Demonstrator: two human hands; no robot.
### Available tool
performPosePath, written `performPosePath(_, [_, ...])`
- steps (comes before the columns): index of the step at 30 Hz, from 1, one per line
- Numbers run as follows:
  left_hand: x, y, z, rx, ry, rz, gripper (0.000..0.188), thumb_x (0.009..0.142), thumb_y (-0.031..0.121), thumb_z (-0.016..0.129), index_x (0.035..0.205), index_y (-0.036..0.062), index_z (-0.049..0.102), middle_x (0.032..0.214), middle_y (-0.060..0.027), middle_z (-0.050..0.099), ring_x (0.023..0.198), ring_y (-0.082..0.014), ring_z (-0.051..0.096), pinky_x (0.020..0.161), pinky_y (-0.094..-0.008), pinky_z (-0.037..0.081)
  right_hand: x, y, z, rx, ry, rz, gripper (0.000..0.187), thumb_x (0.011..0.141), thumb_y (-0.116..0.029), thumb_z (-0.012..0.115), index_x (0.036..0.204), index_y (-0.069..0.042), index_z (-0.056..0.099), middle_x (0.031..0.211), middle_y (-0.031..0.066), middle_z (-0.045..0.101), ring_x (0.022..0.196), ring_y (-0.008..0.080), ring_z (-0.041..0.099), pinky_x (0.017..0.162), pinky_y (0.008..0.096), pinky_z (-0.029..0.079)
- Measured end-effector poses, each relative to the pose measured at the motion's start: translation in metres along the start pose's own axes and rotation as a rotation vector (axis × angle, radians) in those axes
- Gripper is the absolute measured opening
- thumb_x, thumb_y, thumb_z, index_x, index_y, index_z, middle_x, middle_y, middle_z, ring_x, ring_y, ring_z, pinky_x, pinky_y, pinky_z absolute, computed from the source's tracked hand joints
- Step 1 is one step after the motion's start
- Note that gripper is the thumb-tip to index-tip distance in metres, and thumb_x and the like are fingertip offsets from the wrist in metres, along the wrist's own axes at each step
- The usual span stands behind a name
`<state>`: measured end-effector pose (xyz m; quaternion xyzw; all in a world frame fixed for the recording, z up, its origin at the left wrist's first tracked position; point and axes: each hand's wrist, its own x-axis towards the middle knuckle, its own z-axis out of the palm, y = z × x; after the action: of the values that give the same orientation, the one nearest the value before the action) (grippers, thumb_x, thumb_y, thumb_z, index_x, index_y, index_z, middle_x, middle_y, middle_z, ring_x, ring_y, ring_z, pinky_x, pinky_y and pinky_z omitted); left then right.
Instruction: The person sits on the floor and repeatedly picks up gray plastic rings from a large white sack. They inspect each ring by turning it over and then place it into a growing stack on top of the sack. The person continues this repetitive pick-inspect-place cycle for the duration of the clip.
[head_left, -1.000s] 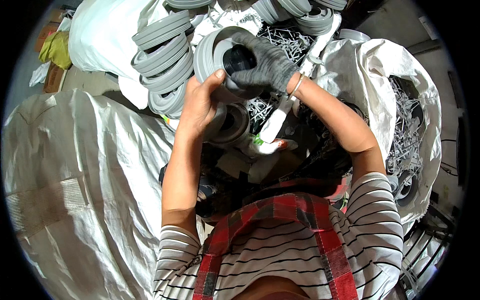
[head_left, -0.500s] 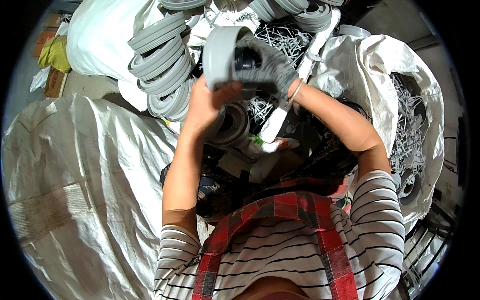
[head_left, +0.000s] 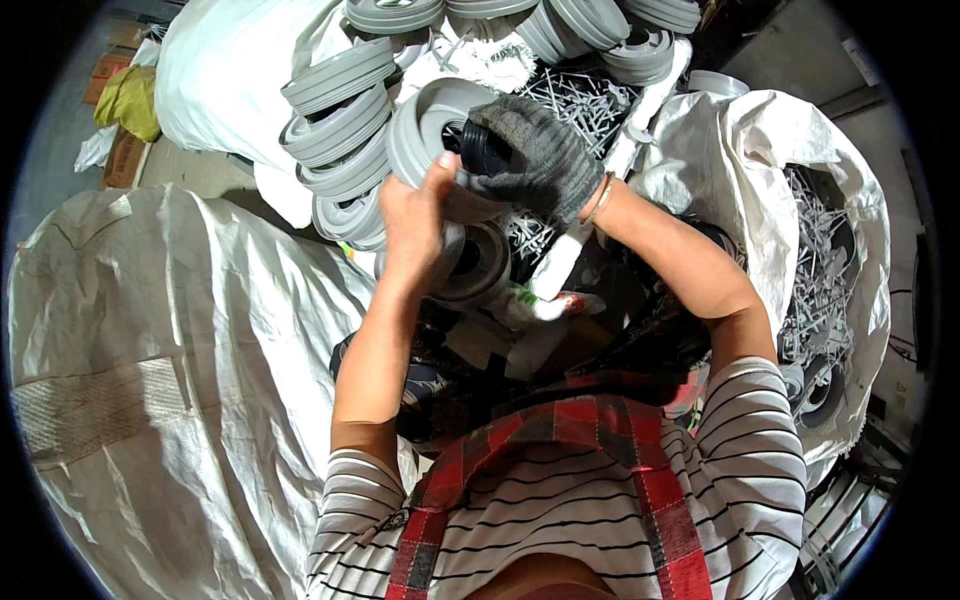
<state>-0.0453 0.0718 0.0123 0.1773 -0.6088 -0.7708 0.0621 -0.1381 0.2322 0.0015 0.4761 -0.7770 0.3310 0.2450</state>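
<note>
My bare left hand grips the near left side of a grey ring-shaped plastic part, its thumb on the rim. The part is held up, tilted, with its hollow side partly turned toward me. My right hand, in a grey knit glove, is closed around a black cylindrical piece at the middle of the ring. Whether that piece is a tool or part of the ring I cannot tell. Just below, a second grey round part with a dark centre sits near my lap.
A leaning stack of grey rings stands at the left, with more rings at the back. Thin grey-white plastic scraps lie behind my hands. An open white sack of scraps stands right; a large white sack lies left.
The grey part has tipped so that its hollow side shows more, and it has come slightly nearer. My right hand, blurred before, is now sharp around the black piece.
</note>
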Motion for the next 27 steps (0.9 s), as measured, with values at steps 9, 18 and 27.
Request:
performPosePath(9, [-0.004, 0.01, -0.001, 0.327, -0.231, 0.071, 0.02, 0.074, 0.012, 0.071, 0.09, 0.002, 0.065, 0.077, -0.0009, 0.064, 0.069, -0.0079, 0.056, 0.063, -0.023, 0.045, -0.013, 0.004, 0.008, 0.341, -0.169, 0.489, 0.069, 0.06, -0.044, 0.074, 0.115, -0.007, 0.054, 0.106, 0.0171, 0.06, 0.099, 0.0322, 0.058, 0.087, 0.037, 0.046])
performPosePath(18, [-0.015, -0.003, 0.007, 0.659, -0.248, 0.115, 0.046, 0.067, 0.009, 0.076, 0.109, 0.0024, 0.058, 0.094, -0.0084, 0.064, 0.085, -0.0144, 0.059, 0.076, -0.0295, 0.047, -0.014, -0.002, 0.012, 1.64, -0.005, 1.226, 0.04, 0.078, -0.03, 0.066, 0.104, 0.0, 0.059, 0.096, 0.0123, 0.065, 0.081, 0.0221, 0.065, 0.069, 0.0333, 0.055])
performPosePath(27, [-0.002, 0.004, -0.007, 0.704, -0.479, 0.431, 0.083, 0.061, -0.006, 0.07, 0.136, 0.009, 0.037, 0.141, -0.0174, 0.033, 0.135, -0.0259, 0.023, 0.107, -0.0323, 0.025, -0.023, 0.025, 0.001, 2.218, -0.095, 0.978, 0.03, 0.094, -0.022, 0.042, 0.117, -0.006, 0.052, 0.108, 0.0101, 0.061, 0.098, 0.0228, 0.061, 0.082, 0.0384, 0.052])
